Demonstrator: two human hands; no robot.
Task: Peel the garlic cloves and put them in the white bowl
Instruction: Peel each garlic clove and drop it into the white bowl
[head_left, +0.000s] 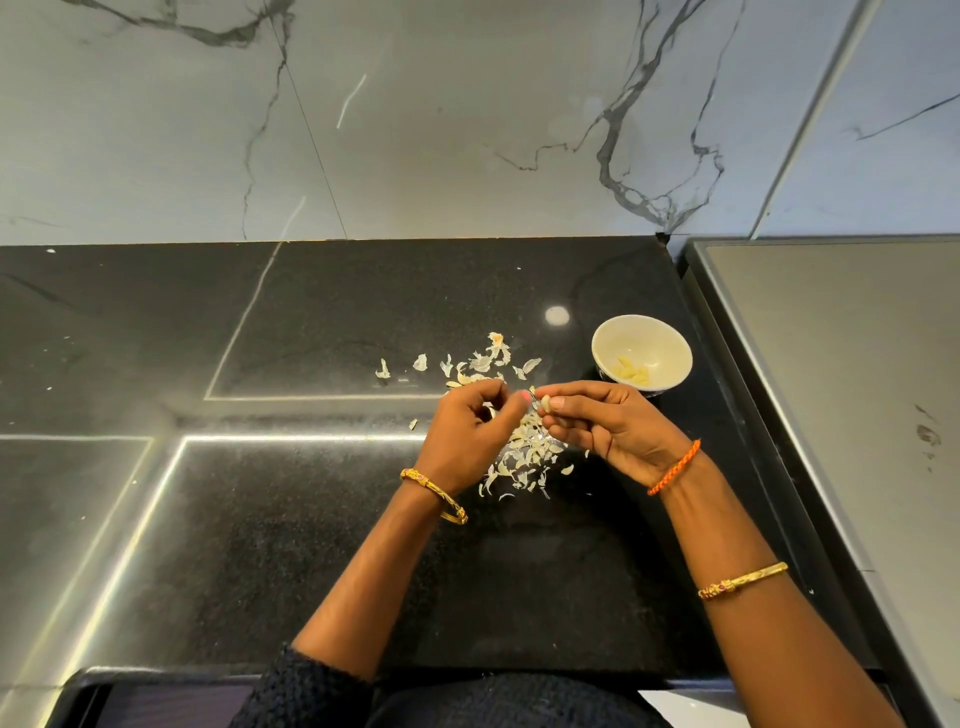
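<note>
A small pale garlic clove is pinched between the thumb and fingers of my right hand, just above the black counter. My left hand faces it with curled fingers, and its fingertips touch the clove's left side. The white bowl stands to the right and a little behind my hands, with a few peeled cloves lying in its bottom. A heap of dry garlic skins lies under and in front of my hands, partly hidden by them.
More loose skins are scattered on the black stone counter behind my hands. A marble wall rises at the back. A raised grey surface borders the counter on the right, close to the bowl.
</note>
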